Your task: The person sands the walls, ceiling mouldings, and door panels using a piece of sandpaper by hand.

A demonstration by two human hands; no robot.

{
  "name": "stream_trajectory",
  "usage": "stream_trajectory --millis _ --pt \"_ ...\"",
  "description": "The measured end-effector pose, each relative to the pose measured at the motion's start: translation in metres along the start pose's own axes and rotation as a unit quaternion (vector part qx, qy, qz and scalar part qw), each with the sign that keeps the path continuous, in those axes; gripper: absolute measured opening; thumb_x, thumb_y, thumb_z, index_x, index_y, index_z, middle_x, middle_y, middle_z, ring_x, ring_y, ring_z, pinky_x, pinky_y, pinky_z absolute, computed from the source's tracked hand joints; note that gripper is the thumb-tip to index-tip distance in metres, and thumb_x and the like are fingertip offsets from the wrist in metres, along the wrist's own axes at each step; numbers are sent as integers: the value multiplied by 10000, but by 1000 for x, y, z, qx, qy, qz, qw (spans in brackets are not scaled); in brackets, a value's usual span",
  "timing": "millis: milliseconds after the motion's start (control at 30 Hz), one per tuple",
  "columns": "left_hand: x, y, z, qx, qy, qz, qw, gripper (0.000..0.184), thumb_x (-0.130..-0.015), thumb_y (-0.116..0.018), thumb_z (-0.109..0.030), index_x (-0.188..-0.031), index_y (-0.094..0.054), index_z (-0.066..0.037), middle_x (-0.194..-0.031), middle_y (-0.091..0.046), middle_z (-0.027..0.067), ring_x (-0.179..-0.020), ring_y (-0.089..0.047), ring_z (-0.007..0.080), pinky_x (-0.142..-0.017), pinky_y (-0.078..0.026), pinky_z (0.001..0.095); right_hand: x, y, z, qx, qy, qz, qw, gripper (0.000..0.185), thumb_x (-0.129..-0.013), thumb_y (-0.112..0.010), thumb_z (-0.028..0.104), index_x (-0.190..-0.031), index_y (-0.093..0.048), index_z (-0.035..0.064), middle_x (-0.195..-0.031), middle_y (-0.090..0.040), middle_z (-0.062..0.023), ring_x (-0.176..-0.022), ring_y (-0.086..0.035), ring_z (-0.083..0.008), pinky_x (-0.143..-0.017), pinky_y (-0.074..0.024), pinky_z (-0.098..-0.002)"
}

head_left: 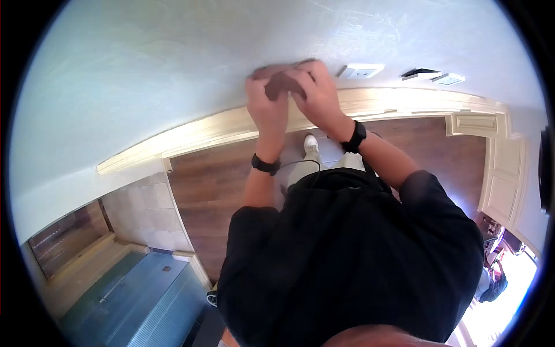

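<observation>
In the head view, both my hands are raised together close to the pale wall (173, 63). Between them is a dark brown, bent sheet (280, 85), which looks like sandpaper. My left hand (267, 107) is closed on its left part, thumb toward me. The fingers of my right hand (317, 92) curl over its right side. Blur hides the exact fingertips and the sheet's far edge, and I cannot tell how firmly it touches the wall. A black band circles each wrist.
A white wall plate (362, 71) sits just right of my hands, with a dark wall opening (420, 73) and another plate (448, 79) beyond. Cream trim (399, 99) runs below. Wooden floor (214, 179), cream cabinets (498, 185) and a blue-grey box-like unit (167, 301) lie around me.
</observation>
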State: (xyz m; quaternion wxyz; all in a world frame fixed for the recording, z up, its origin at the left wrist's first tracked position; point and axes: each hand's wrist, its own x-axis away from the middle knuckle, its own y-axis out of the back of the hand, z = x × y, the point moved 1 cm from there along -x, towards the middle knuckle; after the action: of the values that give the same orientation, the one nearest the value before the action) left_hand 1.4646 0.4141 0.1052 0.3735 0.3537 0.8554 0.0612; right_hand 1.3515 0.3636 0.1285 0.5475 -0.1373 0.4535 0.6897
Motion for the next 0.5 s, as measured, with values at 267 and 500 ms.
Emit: stream_trajectory --millis 267,500 --pt "93 -44 85 -124 183 312 924 388 -786 -660 -127 -1150 -530 -90 -1128 -550 158 -933 -604 383 -763 -514 461 119 -51 -77 68 -221 184 955 407 -759 -637 86 -1162 -584 94 -1042 -555 -134 -976 -554 -345 -796 -505 -415" --pt "128 -137 52 -92 131 383 910 396 -812 -638 -189 -1175 -529 -78 -1117 -557 166 -938 -603 386 -758 -510 484 155 18 -129 154 -343 184 908 411 -772 -610 104 -1182 -588 113 -1024 -571 -149 -928 -585 -352 -785 -514 -427"
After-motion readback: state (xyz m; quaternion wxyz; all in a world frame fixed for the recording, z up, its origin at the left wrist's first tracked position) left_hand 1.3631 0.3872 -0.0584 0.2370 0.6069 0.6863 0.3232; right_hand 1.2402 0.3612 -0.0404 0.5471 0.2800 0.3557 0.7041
